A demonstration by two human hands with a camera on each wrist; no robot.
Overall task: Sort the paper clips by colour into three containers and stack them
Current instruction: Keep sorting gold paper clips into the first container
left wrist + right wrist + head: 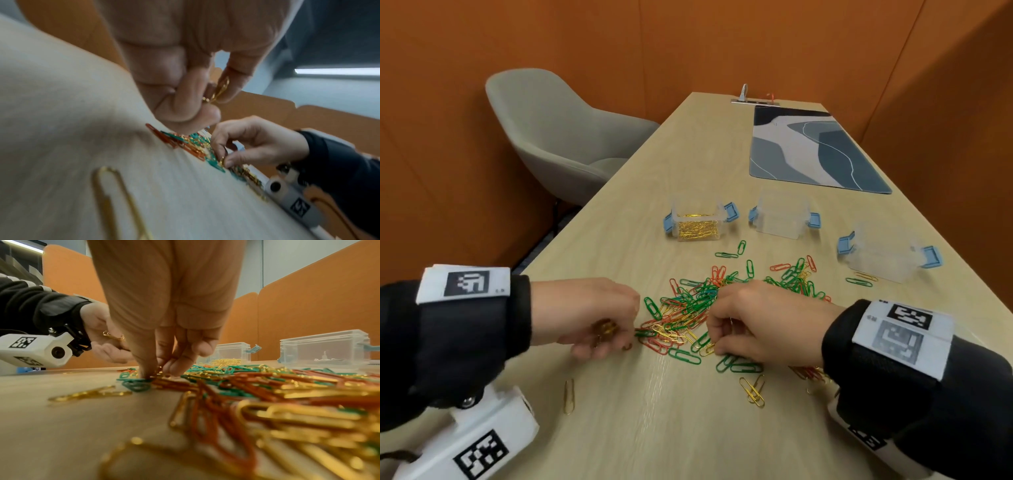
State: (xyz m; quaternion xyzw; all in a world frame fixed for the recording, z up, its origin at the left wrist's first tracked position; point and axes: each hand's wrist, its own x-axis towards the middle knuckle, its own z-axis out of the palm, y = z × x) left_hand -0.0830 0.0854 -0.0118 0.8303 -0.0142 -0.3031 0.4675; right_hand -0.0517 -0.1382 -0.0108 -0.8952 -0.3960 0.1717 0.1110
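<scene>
A mixed pile of green, red and gold paper clips (pixel 695 305) lies on the wooden table (pixel 654 428). My left hand (pixel 599 325) sits at the pile's left edge, its fingers curled round a few gold clips (pixel 219 91). My right hand (pixel 726 329) reaches down into the pile and pinches a gold clip (pixel 158 372) with its fingertips. Behind the pile stand three clear containers with blue latches: the left one (pixel 698 222) holds gold clips, the middle one (pixel 782 216) and the right one (pixel 887 253) look empty.
Loose gold clips lie near me, one at the left (pixel 569 395) and a pair (pixel 753 390) at the right. A patterned blue mat (pixel 815 147) covers the far right of the table. A grey chair (pixel 558 137) stands to the left, and orange walls surround the table.
</scene>
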